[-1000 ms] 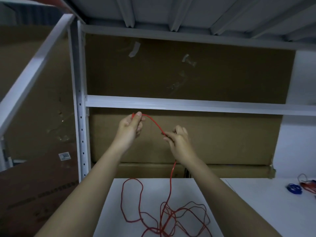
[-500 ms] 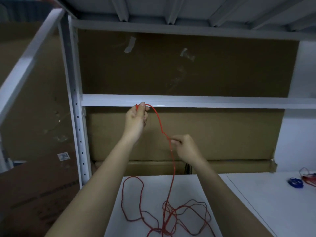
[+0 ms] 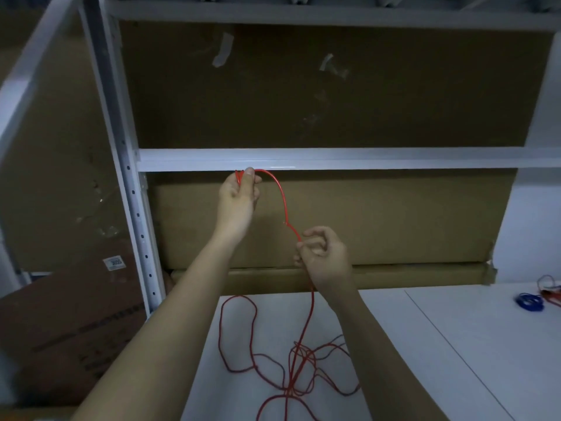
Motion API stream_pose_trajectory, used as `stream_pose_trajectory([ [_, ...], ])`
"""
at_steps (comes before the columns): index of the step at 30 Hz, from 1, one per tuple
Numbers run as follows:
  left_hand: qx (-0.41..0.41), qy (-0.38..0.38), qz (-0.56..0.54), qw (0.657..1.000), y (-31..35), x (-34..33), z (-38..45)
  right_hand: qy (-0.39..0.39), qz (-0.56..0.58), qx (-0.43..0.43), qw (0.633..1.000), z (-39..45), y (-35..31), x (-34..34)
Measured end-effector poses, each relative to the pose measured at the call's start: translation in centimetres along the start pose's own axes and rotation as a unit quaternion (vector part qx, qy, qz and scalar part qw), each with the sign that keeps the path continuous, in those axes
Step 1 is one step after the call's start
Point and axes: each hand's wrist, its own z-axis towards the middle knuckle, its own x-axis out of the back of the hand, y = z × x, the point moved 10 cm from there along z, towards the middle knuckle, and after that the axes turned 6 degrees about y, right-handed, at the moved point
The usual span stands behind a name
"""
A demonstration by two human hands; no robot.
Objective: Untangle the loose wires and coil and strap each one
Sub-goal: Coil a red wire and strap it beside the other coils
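Observation:
A long red wire (image 3: 283,202) arcs between my two raised hands. My left hand (image 3: 239,196) pinches the wire's end just below the white shelf beam. Lower and to the right, my right hand (image 3: 323,256) grips the same wire with curled fingers. From that hand the wire drops straight down to a loose red tangle (image 3: 291,366) of loops lying on the white table (image 3: 425,344). Part of the wire is hidden inside my right fist.
A white metal shelf frame (image 3: 127,183) with a cross beam (image 3: 364,158) stands behind the table, backed by cardboard boxes (image 3: 379,220). A blue wire coil (image 3: 529,302) and another red wire (image 3: 549,291) lie at the table's far right. A labelled cardboard box (image 3: 69,314) leans at the left.
My left hand has risen with the wire's end up to the shelf beam. My right hand has slid down along the wire, so the span between my hands is longer.

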Motion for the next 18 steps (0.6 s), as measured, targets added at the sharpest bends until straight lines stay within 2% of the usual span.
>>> stream_pose_trajectory([
  [2, 0.002, 0.006, -0.004, 1.0, 0.2, 0.3, -0.3, 0.012, -0.134, 0.052, 0.99, -0.3, -0.5, 0.6],
  [5, -0.003, 0.01, -0.003, 1.0, 0.9, 0.4, -0.8, 0.044, -0.283, 0.118, 0.951, -1.0, -1.4, 1.3],
  [8, -0.019, 0.015, -0.017, 1.0, 2.6, 0.6, -1.2, 0.064, -0.325, 0.136, 0.934, -0.9, -3.1, 1.6],
  [12, -0.057, 0.014, -0.015, 0.998, 6.5, 0.8, -0.8, 0.107, -0.227, 0.137, 0.958, 0.9, -8.8, 2.2],
  [14, -0.077, 0.013, -0.018, 0.997, 8.8, 1.2, -0.4, 0.079, -0.115, 0.13, 0.982, 2.1, -12.1, 1.7],
  [16, -0.088, 0.019, -0.024, 0.996, 10.8, 2.0, 0.0, 0.033, 0.025, 0.08, 0.996, 3.2, -14.5, 1.1],
  [18, -0.101, 0.028, -0.029, 0.994, 12.6, 2.8, 0.3, 0.011, 0.072, 0.069, 0.995, 3.8, -16.9, 1.3],
])
